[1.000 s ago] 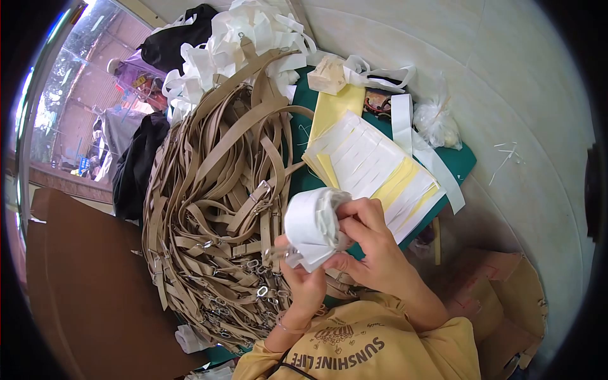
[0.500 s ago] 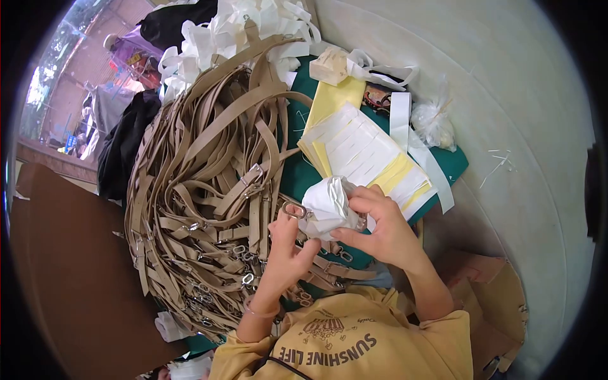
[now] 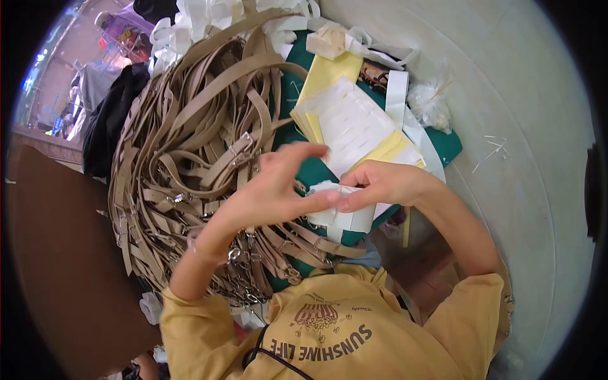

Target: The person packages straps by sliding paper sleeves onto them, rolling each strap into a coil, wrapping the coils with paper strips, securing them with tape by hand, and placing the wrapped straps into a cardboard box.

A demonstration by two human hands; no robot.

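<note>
My right hand (image 3: 396, 188) pinches a folded white paper wrapping (image 3: 351, 218) between thumb and fingers, in front of my chest. The wrapping looks like a small flat bundle, and what is inside it cannot be seen. My left hand (image 3: 272, 187) reaches over from the left, slightly blurred. Its fingers are spread above the bundle, and the thumb tip lies against the paper near my right thumb. Left of it spreads a big heap of tan straps (image 3: 190, 145) with silver metal clasps. A stack of white and yellow paper sheets (image 3: 351, 123) lies just beyond my hands.
White paper strips (image 3: 206, 19) are piled at the back. A clear plastic bag (image 3: 430, 104) and a pale block (image 3: 326, 41) sit on the green surface (image 3: 446, 145). A brown panel (image 3: 63, 266) stands at left; a cardboard box (image 3: 430, 272) is low at right.
The metal clasp seen at my left fingers is out of sight. My left hand has moved up, its fingers spreading over the bundle. The white paper, crumpled before, now appears flatter and folded.
</note>
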